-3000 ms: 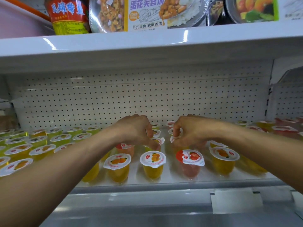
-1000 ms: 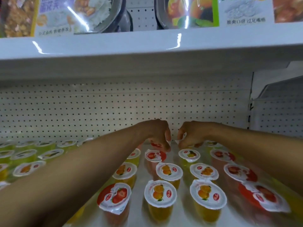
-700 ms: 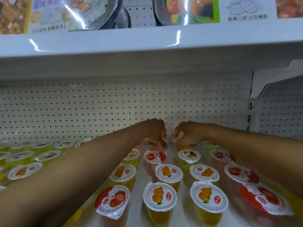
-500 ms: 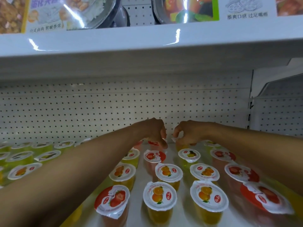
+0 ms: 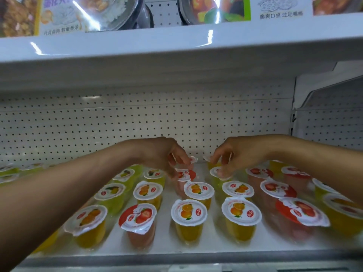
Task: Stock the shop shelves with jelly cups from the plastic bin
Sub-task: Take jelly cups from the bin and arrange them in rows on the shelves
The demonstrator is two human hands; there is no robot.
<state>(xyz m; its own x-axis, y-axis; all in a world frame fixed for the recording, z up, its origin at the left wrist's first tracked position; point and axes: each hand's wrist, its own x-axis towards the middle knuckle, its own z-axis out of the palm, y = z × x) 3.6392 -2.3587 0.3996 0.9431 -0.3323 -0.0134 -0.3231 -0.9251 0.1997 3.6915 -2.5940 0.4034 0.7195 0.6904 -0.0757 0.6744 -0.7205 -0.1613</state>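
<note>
Rows of jelly cups with white foil lids stand on the white shelf [image 5: 214, 246]: orange ones [image 5: 189, 213], strawberry ones [image 5: 140, 216] and yellow-green ones [image 5: 110, 191]. Both my arms reach to the back row near the pegboard. My left hand [image 5: 167, 156] curls its fingertips over the top of a red jelly cup [image 5: 193, 160] at the back. My right hand [image 5: 233, 154] curls its fingers over a yellow jelly cup [image 5: 206, 158] beside it, its thumb above another lid [image 5: 215, 171]. Much of both back cups is hidden by the fingers. The plastic bin is out of view.
A white shelf board [image 5: 176, 50] hangs close overhead, carrying packaged meal bowls [image 5: 88, 12]. The perforated back panel [image 5: 137, 124] stands right behind my hands. More cups fill the far left [image 5: 7, 171] and the right side [image 5: 300, 211]. A gap runs between the cup columns.
My hands have drawn slightly apart at the back row, and lids now peek out past my fingertips. The view has dropped a little, showing the front shelf edge.
</note>
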